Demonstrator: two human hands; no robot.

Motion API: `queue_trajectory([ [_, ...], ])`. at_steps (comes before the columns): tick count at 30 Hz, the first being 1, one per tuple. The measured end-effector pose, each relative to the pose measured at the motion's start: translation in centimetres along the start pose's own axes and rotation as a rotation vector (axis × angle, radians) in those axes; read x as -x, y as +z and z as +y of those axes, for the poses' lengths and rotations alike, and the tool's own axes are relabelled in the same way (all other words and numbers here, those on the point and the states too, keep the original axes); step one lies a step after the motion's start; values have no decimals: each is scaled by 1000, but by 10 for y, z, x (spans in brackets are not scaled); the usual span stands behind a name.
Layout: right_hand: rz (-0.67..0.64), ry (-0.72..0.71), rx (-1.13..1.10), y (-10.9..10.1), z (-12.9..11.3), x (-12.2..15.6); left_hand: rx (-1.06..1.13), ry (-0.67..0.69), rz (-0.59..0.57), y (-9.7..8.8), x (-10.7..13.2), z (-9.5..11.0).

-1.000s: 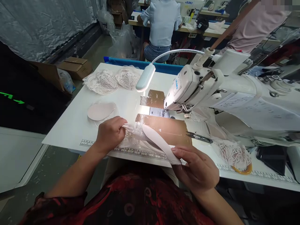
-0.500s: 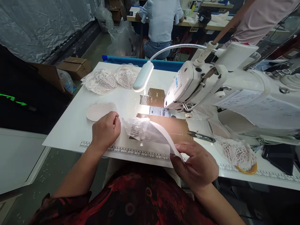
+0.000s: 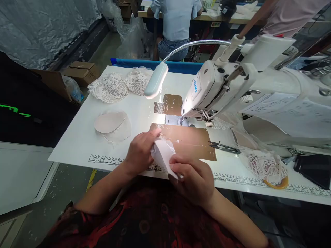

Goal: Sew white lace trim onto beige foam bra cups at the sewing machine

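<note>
Between my two hands, a white fabric cup piece [image 3: 163, 153] is held over the front of the table. My left hand [image 3: 141, 150] is closed on its left edge. The right edge is pinched by the thumb and fingers of my right hand [image 3: 194, 174]. Behind the piece lies a brown cardboard sheet [image 3: 191, 141] taped to the tabletop. The sewing machine [image 3: 204, 91] stands just beyond, its needle area lit by a lamp [image 3: 156, 81]. Left of my left hand, a beige oval pad with sheer lace-edged fabric [image 3: 113, 125] lies flat.
White lace cups [image 3: 111, 86] lie at the table's back left. Thread snips [image 3: 224, 147] rest right of the cardboard, near a lace bundle [image 3: 266, 167] with a yellow-orange band and a dark flat device [image 3: 312, 170]. A printed ruler [image 3: 232, 179] follows the front edge. A person [image 3: 176, 24] sits beyond.
My left hand has moved right from beside the beige pad and now grips the white piece. My right hand has shifted left with it. The sheer fabric by the pad is now uncovered.
</note>
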State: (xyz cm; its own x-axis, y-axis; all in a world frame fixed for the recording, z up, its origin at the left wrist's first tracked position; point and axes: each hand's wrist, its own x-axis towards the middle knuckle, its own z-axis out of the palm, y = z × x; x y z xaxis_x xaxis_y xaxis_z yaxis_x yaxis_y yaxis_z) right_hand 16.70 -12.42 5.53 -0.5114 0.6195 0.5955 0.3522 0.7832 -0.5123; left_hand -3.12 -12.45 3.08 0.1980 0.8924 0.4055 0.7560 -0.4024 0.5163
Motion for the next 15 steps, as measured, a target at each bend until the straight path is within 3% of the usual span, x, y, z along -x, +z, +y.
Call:
queue_trajectory([
  [3, 109, 2, 137, -15, 4, 4, -46, -145, 2, -11, 1, -16],
  [6, 239, 125, 159, -16, 12, 4, 204, -348, -164, -22, 6, -16],
  [8, 187, 285, -15, -8, 18, 1, 634, -431, -397, -26, 9, -8],
  [11, -69, 609, -476, 9, 25, -1, 1192, -403, -722, -29, 11, 6],
  [13, -166, 785, -767, 17, 29, 0, 1321, -368, -827, -31, 12, 7],
  [15, -173, 871, -941, 20, 32, 2, 1308, -391, -830, -32, 14, 2],
])
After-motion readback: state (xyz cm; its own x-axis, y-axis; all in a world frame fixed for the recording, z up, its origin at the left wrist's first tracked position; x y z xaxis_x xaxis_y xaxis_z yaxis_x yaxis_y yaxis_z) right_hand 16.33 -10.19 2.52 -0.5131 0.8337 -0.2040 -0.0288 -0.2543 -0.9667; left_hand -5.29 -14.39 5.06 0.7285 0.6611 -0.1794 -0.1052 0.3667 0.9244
